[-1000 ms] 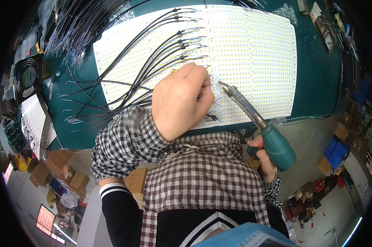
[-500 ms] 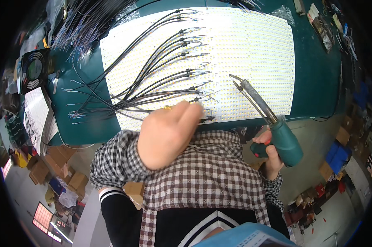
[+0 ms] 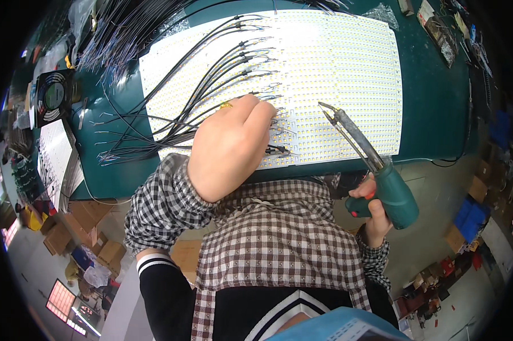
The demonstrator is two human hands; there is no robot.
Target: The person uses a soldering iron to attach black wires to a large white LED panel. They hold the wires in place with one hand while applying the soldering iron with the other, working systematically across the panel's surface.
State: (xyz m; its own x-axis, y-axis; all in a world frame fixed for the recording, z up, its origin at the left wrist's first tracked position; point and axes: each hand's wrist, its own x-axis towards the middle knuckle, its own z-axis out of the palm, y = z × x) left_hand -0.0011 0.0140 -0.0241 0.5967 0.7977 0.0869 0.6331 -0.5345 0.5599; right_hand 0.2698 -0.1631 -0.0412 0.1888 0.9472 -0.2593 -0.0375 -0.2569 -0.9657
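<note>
My left hand (image 3: 231,145) rests palm down over a row of black cables (image 3: 202,85), its fingers curled together near the thin stripped wire ends. Whatever lies under the fingertips is hidden by the hand. The cables lie across a white LED panel (image 3: 347,68) dotted with small yellow chips, their ends lined up along the panel's middle. At the front edge of the bench, my right hand (image 3: 376,219) is wrapped round the handle of a green soldering gun (image 3: 397,196). Its metal tip points up and left, above the panel.
A green bench (image 3: 432,113) carries the panel. A bundle of loose wires (image 3: 120,40) lies at the far left, with a small black fan (image 3: 54,95) and a stack of white sheets (image 3: 56,156) nearby. A long grimy tray (image 3: 440,37) sits at the far right.
My left hand has moved up and slightly right over the cables, uncovering the nearest cable ends. The right hand and soldering gun have hardly moved.
</note>
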